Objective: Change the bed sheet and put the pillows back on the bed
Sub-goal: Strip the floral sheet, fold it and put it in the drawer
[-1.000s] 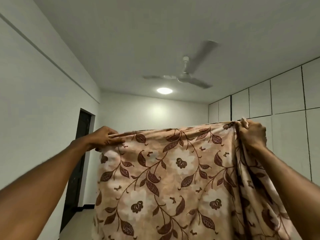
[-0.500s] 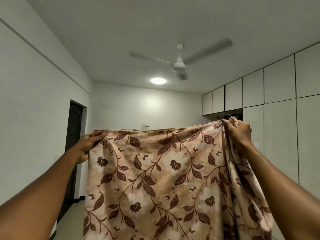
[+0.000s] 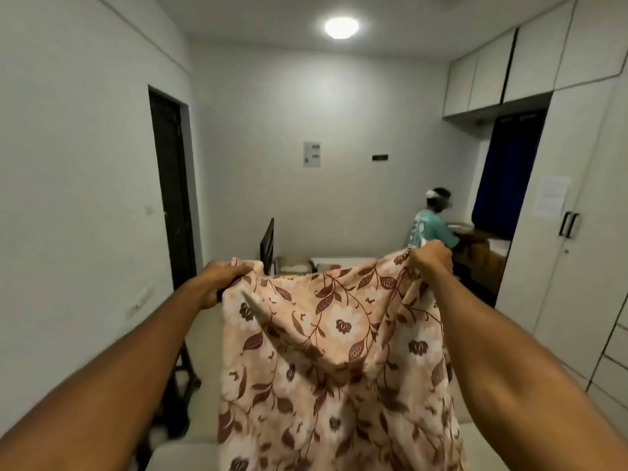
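Bed sheet [image 3: 333,351]: floral, peach and brown; it is held up by its top edge, sagged between the 2 hands, and hung down over the bed [image 3: 183,453].
Left hand [image 3: 217,277]: fingers [image 3: 238,268] are curled round the sheet's corner at 10 o'clock.
Right hand [image 3: 430,258]: fingers are closed on the bunched corner at 2 o'clock, held slightly higher.
Pillows [image 3: 295,263]: 2 pale, blurred shapes are seen at 12 o'clock past the sheet, beside the dark headboard [image 3: 267,246].
Other person [image 3: 430,226]: seen from behind at 1 o'clock.
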Demonstrator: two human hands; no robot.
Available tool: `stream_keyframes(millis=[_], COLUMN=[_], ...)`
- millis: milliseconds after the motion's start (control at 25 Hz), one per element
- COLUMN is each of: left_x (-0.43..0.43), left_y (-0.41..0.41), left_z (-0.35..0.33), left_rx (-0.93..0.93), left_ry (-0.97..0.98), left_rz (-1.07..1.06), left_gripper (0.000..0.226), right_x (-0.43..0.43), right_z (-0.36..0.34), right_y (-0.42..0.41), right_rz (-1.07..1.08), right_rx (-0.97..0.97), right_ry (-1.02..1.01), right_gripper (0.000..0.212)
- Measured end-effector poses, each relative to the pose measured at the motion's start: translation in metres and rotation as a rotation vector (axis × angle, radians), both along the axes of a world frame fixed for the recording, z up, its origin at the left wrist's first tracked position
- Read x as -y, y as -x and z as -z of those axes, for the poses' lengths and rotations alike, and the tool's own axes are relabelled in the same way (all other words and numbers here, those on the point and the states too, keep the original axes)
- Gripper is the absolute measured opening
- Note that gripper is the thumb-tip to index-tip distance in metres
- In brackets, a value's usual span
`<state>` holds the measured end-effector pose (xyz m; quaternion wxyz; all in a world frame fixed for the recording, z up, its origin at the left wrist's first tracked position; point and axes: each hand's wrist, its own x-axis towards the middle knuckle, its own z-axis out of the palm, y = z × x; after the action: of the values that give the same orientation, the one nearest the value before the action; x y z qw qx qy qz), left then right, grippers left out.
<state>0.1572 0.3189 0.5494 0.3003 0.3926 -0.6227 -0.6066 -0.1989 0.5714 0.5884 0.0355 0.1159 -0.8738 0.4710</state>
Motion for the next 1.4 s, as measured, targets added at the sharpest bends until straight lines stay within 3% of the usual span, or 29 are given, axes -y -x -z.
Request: stream_keyframes(millis=[240, 400, 600, 720, 880, 1040, 1120, 1400], left_x=[-0.04, -0.085, -0.157, -0.196, -0.228, -0.236, -0.238, -0.236], left_y=[-0.009, -0.033, -0.06, -0.077, -0.092, -0.1, -0.1, -0.092], left_z=[0.151, 0.225, 0.302, 0.337, 0.361, 0.364, 0.359, 0.349], left_rx=[0.028, 0.052, 0.125, 0.19, 0.254, 0.352, 0.367, 0.447], left_ry=[-0.071, -0.137, -0.228, -0.232, -0.228, -0.224, -0.209, -0.18], left_rz=[-0.161, -0.125, -0.061, -0.034, 0.031, 0.205, 0.277, 0.423], left_gripper=[0.019, 0.022, 0.023, 0.017, 0.018, 0.018, 0.017, 0.019], right_x=[0.021, 0.013, -0.028, -0.058, -0.094, -0.116, -0.122, -0.141], right_z=[0.12, 0.195, 0.309, 0.372, 0.423, 0.424, 0.424, 0.446], right_y=[-0.041, -0.077, -0.152, -0.21, -0.285, -0.321, -0.337, -0.39], right_rz=[-0.199, -0.406, -0.406, -0.303, -0.266, -0.274, -0.262, -0.363], right_rx=[0.279, 0.68, 0.94, 0.859, 0.792, 0.721, 0.646, 0.226], right_ry=[0.028, 0.33, 0.305, 0.227, 0.33, 0.423, 0.394, 0.184], right_gripper=[0.063, 0.044, 0.041, 0.027, 0.023, 0.017, 0.01, 0.015])
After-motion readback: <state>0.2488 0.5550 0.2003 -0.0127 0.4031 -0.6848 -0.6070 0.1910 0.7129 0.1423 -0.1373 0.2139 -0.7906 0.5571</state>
